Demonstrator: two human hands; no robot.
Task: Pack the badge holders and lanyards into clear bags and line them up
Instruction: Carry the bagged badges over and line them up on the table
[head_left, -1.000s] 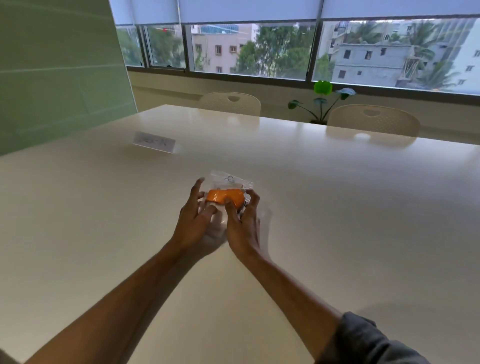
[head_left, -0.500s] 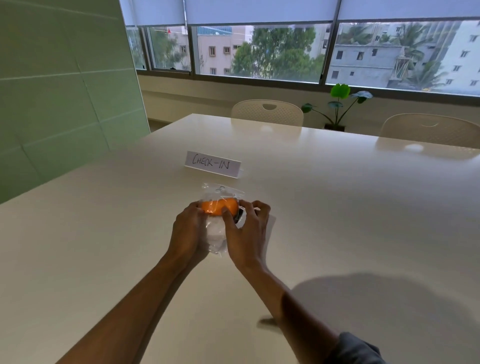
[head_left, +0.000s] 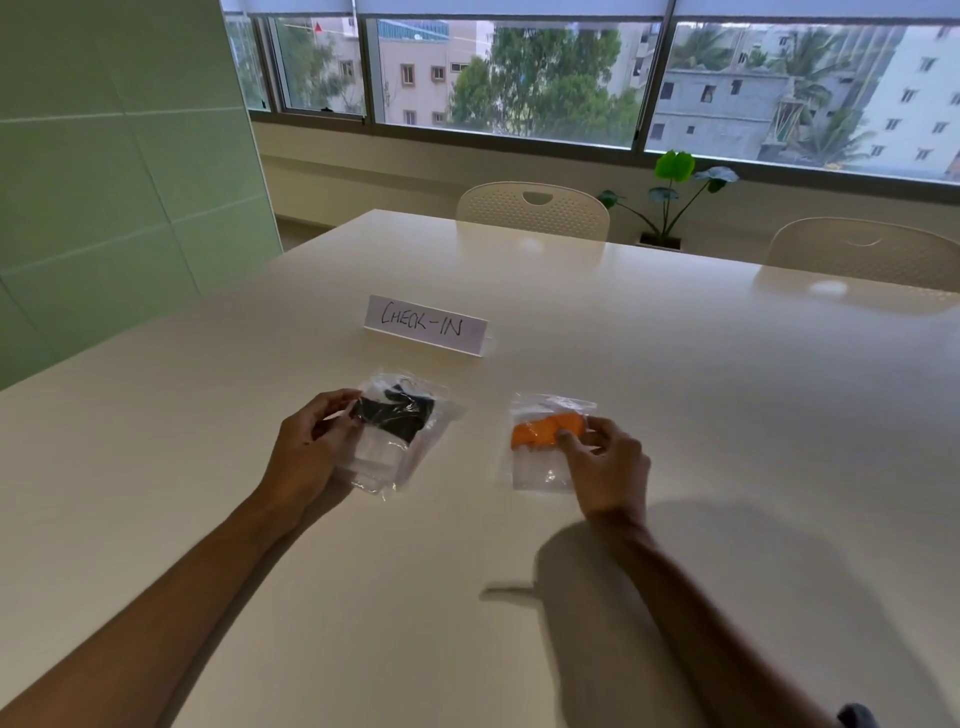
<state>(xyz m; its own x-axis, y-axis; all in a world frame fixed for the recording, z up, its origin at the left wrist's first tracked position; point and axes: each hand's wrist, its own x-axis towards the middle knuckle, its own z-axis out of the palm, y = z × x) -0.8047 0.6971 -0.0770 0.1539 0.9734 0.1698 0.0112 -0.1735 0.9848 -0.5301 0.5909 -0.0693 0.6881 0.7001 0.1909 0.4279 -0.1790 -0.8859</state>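
Note:
Two packed clear bags lie side by side on the white table (head_left: 675, 415). The left bag (head_left: 400, 436) holds a black lanyard and a badge holder; my left hand (head_left: 306, 452) pinches its left edge with thumb and fingers. The right bag (head_left: 543, 447) holds an orange lanyard and a badge holder; my right hand (head_left: 605, 462) pinches its right side, thumb on the orange lanyard. Both bags sit flat on the table, a gap of bare table between them.
A folded white card reading CHECK-IN (head_left: 426, 325) stands just behind the bags. Two cream chairs (head_left: 532, 210) (head_left: 862, 252) stand at the table's far side, with a potted plant (head_left: 670, 197) by the window. A green wall (head_left: 104, 182) runs along the left.
The bags were stacked together under both hands. Now they are spread apart, the black one to the left and the orange one to the right.

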